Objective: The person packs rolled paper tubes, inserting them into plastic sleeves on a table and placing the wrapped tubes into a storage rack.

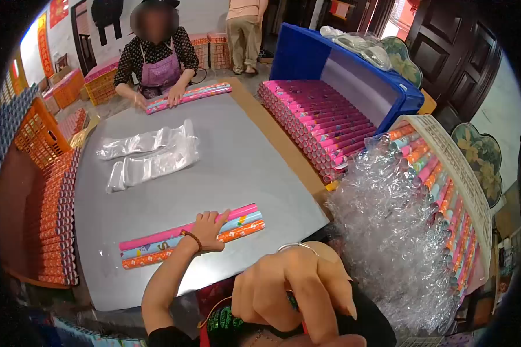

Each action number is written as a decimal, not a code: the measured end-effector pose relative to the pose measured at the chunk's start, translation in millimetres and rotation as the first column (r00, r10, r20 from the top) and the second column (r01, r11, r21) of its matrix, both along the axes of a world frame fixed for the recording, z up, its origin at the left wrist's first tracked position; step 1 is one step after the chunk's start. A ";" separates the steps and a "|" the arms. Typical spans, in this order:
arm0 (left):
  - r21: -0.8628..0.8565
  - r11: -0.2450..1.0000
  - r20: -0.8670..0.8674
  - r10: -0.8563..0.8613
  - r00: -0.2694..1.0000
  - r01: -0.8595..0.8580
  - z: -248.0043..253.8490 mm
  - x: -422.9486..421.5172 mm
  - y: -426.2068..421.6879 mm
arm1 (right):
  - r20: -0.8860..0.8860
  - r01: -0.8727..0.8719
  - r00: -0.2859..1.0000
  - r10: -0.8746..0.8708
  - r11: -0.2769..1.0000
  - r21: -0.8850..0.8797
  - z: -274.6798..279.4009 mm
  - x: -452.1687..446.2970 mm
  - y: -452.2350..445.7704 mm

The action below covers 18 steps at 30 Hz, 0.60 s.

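Note:
Three gift wrap rolls, pink (156, 235), light blue (150, 248) and orange (147, 259), lie side by side on the grey table (226, 150). Across them rests my left hand (207, 229), its fingers bent over the rolls and holding them together; a beaded bracelet circles the wrist. My right hand (295, 286) is raised close to the camera, large in view, with the fingers curled in. Whatever those fingers may hold is hidden. Flat clear plastic sleeves (150, 156) lie farther up the table.
Across the table a person (159, 69) has both hands on rolls (194, 95). Pink rolls (318, 124) fill a blue bin (298, 55) at right. A white basket (446, 156) holds plastic-wrapped rolls (425, 168). Orange rolls (52, 231) are stacked left, near an orange crate (37, 133).

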<state>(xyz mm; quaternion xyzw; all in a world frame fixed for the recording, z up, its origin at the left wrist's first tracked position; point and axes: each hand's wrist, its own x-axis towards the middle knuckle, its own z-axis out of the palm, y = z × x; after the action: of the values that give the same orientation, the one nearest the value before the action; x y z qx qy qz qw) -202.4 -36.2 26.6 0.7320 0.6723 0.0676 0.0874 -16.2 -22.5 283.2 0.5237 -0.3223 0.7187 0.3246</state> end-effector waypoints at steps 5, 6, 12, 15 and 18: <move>-0.039 0.999 0.007 0.008 1.000 -0.008 2.3 -0.8 0.3 | -0.021 -0.032 0.999 0.032 0.999 0.006 -6.8 -5.1 3.5; -0.029 1.000 0.012 0.004 1.000 -0.003 0.9 -1.3 0.4 | -0.049 -0.023 0.998 0.025 0.998 0.053 -8.6 -7.5 7.5; 0.027 1.000 -0.002 -0.010 1.000 0.010 -13.4 -4.7 1.9 | -0.068 0.061 0.996 -0.058 0.997 0.054 -13.3 -7.0 8.9; -0.007 1.000 0.012 0.001 1.000 -0.001 -4.8 -2.0 0.4 | -0.165 -0.075 0.981 0.105 0.982 0.176 -17.3 -17.2 20.5; 0.001 1.000 0.010 -0.001 1.000 0.001 -6.2 -2.3 0.5 | -0.191 -0.004 0.981 0.043 0.980 0.197 -22.5 -19.4 24.4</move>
<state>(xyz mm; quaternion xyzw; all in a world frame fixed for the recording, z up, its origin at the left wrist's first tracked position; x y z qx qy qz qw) -204.6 -35.7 20.4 0.7319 0.6716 0.0716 0.0902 -35.6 2.0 260.7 0.6243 -0.3521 0.6329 0.2929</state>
